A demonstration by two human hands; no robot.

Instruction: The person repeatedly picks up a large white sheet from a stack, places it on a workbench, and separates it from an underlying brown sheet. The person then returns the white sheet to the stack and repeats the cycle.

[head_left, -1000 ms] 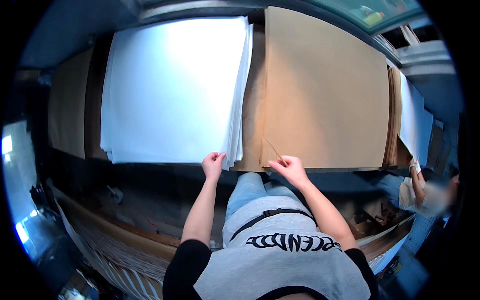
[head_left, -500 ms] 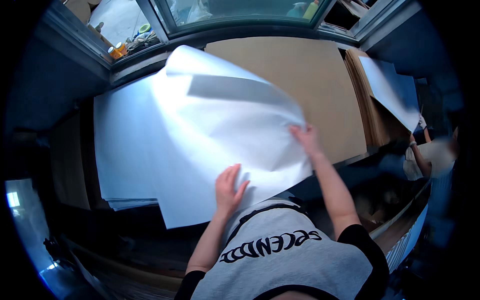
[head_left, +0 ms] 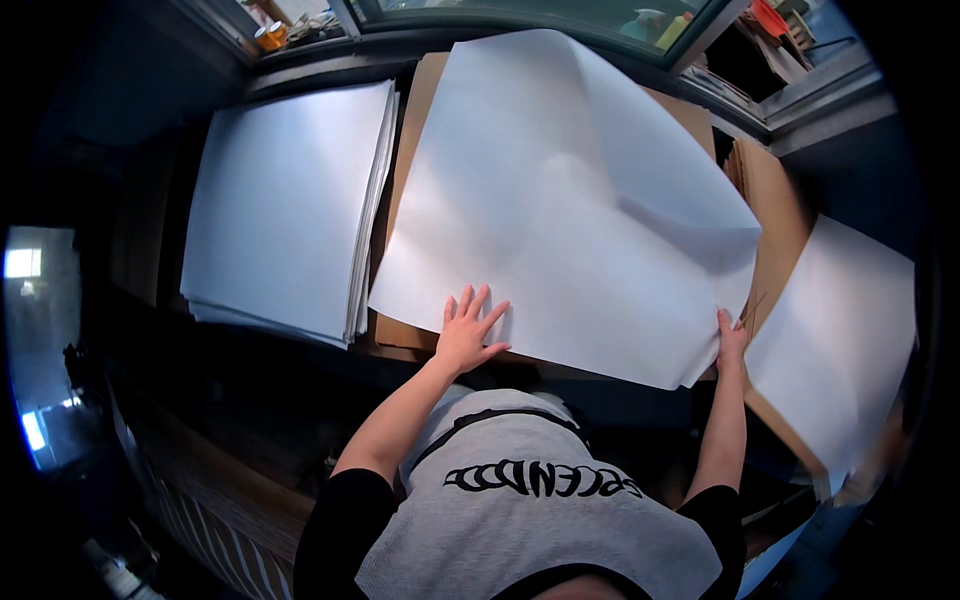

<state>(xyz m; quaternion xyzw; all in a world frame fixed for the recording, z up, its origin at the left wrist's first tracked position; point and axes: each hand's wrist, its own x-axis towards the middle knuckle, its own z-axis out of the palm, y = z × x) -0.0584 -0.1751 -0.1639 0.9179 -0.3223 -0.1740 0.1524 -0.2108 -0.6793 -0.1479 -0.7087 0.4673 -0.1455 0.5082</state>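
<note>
A large white sheet (head_left: pixel 560 210) lies slantwise over a brown cardboard stack (head_left: pixel 412 150), its right part bulging and creased. My left hand (head_left: pixel 468 335) is open, fingers spread flat on the sheet's near edge toward the left corner. At the near right corner, my right hand (head_left: pixel 732 340) is closed on the sheet's edge, with the fingers partly hidden. To the left stands a stack of white sheets (head_left: pixel 285 205), its layered edges showing on the near and right sides.
At the right, another white sheet (head_left: pixel 845 340) rests over a second brown cardboard stack (head_left: pixel 775 205), with a blurred person (head_left: pixel 880 460) beside it. A window frame (head_left: pixel 520 18) runs along the back. Orange-capped containers (head_left: pixel 270 37) stand behind it at the far left.
The white sheet has moved right, off the white stack and onto the brown cardboard. My right hand has gone right with its corner; my left hand has spread on its near edge. The view has shifted.
</note>
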